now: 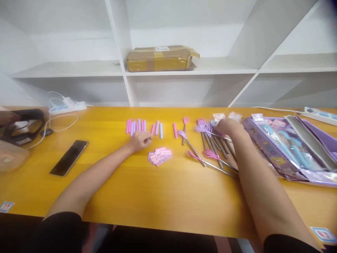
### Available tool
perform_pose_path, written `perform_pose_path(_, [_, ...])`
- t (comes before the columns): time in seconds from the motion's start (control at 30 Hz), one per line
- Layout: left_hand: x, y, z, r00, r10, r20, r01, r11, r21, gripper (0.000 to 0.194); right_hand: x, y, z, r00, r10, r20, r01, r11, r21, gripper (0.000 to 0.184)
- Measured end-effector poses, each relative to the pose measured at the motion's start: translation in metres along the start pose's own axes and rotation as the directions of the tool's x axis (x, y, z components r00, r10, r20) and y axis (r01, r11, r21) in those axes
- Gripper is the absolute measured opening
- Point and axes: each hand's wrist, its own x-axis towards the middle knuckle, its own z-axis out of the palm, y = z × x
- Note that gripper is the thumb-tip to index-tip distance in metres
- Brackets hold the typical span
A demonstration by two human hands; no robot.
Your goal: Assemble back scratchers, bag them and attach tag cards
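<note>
Nearest on the wooden surface (pixel 147 196), a smartphone (pixel 69 158) lies left of the left forearm; further in, small pink cards (pixel 159 155) overlap in a loose fan. The left hand (pixel 141 140) rests just beyond them, its grip folded into a fist with nothing showing inside, beside pastel tubes (pixel 144 125) in a rough row. Telescopic backscratchers (pixel 210 154) lie to the right, some splayed, others heaped under the right hand (pixel 228 128), whose grip I cannot tell. Sorting by kind looks largely done; the backscratchers appear unaligned. Clear packets (pixel 219 117) lie just beyond.
</note>
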Motion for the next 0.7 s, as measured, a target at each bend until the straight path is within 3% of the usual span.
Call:
perform_pose_path(0.1, [0.0, -0.002, 0.001, 1.0, 0.031, 0.004, -0.031, 0.999, 0.04, 0.015, -0.007, -0.005, -0.002, 0.999, 0.028, -0.02, -0.027, 0.999, 0.024, 0.033])
perform_pose_path(0.2, [0.001, -0.003, 0.0, 0.999, 0.048, 0.011, -0.049, 0.996, 0.07, 0.016, -0.017, -0.008, -0.011, 0.997, 0.032, -0.068, -0.026, 0.997, 0.077, 0.048])
perform_pose_path(0.37, [0.001, -0.005, 0.001, 0.996, 0.078, 0.039, -0.081, 0.992, 0.094, 0.017, -0.038, -0.013, -0.036, 0.958, 0.15, -0.243, -0.108, 0.978, 0.178, 0.048])
perform_pose_path(0.43, [0.001, -0.005, 0.002, 0.994, 0.092, 0.056, -0.097, 0.99, 0.1, 0.017, -0.052, -0.017, -0.053, 0.886, 0.24, -0.396, -0.157, 0.96, 0.231, 0.052])
perform_pose_path(0.5, [0.001, -0.006, 0.004, 0.992, 0.106, 0.074, -0.114, 0.988, 0.109, 0.017, -0.073, -0.023, -0.073, 0.75, 0.298, -0.591, -0.143, 0.945, 0.294, 0.055])
perform_pose_path(0.57, [0.0, -0.008, 0.007, 0.989, 0.124, 0.084, -0.133, 0.984, 0.116, 0.016, -0.099, -0.031, -0.091, 0.604, 0.29, -0.742, -0.032, 0.939, 0.341, 0.053])
perform_pose_path(0.6, [0.0, -0.009, 0.009, 0.987, 0.135, 0.085, -0.144, 0.982, 0.119, 0.016, -0.112, -0.038, -0.098, 0.572, 0.269, -0.775, 0.036, 0.935, 0.352, 0.053])
perform_pose_path(0.63, [-0.001, -0.009, 0.01, 0.986, 0.147, 0.083, -0.157, 0.98, 0.121, 0.015, -0.124, -0.047, -0.103, 0.582, 0.236, -0.778, 0.108, 0.926, 0.362, 0.054])
perform_pose_path(0.7, [-0.001, -0.011, 0.012, 0.981, 0.178, 0.076, -0.186, 0.975, 0.123, 0.015, -0.142, -0.074, -0.102, 0.727, 0.109, -0.678, 0.192, 0.916, 0.353, 0.056])
